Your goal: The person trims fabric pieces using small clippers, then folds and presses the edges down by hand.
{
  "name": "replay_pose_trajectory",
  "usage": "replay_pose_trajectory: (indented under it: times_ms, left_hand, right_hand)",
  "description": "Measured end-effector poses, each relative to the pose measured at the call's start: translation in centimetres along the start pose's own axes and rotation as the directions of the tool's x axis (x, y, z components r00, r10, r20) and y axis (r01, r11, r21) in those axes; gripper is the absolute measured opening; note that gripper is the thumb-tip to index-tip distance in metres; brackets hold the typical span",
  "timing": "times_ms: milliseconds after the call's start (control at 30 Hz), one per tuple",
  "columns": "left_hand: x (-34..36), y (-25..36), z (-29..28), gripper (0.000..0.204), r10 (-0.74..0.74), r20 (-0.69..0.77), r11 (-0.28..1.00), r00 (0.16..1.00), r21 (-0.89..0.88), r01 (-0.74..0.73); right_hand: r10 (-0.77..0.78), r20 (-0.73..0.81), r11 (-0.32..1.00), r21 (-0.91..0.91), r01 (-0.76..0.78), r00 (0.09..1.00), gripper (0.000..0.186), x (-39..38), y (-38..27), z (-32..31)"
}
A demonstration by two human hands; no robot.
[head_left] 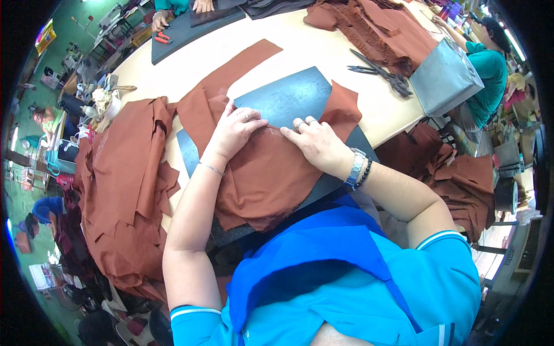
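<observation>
A reddish-brown leather piece [268, 179] lies over a dark board [288, 95] in front of me. My left hand [235, 131] pinches its far edge between thumb and fingers. Close by on the right, my right hand [318, 145] has its fingers bent, with index finger and thumb at the same edge. Between the two hands the edge looks drawn up into a line or fold. The undersides of the fingers are hidden. More brown leather [343, 109] spreads past my right hand, and a long strip [245, 63] runs away beyond my left.
A heap of brown leather [124, 173] hangs over the table's left side. Large scissors [378, 72] lie at the far right beside a metal box [444, 78]. A co-worker's hands [160, 22] work at another dark board [190, 32]. Another person [487, 75] sits at the right.
</observation>
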State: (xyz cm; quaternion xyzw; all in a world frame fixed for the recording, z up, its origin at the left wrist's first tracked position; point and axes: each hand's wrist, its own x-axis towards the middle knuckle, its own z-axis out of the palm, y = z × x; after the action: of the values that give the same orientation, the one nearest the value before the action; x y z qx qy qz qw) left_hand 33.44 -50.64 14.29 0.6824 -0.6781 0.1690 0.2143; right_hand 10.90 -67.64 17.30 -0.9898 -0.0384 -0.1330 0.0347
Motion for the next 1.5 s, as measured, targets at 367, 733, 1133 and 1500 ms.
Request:
replay_pose_trajectory:
  times_ms: [367,733,1133,1500]
  left_hand:
    - [0.2,0.8,0.3,0.023,-0.101,0.000,0.985,0.995,0.142,0.100]
    - [-5.6,5.6,-6.0,0.041,-0.583,0.071,0.802,0.809,0.209,0.559]
    - [-2.9,8.8,-8.9,0.064,-0.198,0.475,0.977,0.857,0.026,0.212]
    - [1.1,17.8,0.6,0.089,-0.592,0.404,0.762,0.697,-0.002,0.647]
  right_hand:
    - [0.033,0.022,0.998,-0.061,-0.031,0.999,0.041,1.6,-0.1,0.0]
    - [0.118,0.185,0.824,0.530,-0.200,0.976,0.016,-3.6,2.5,-2.9]
    - [0.245,-0.005,0.938,0.252,-0.236,0.969,0.043,0.3,2.7,-1.2]
    - [0.218,-0.040,0.895,0.407,-0.183,0.975,0.039,1.2,6.8,-1.2]
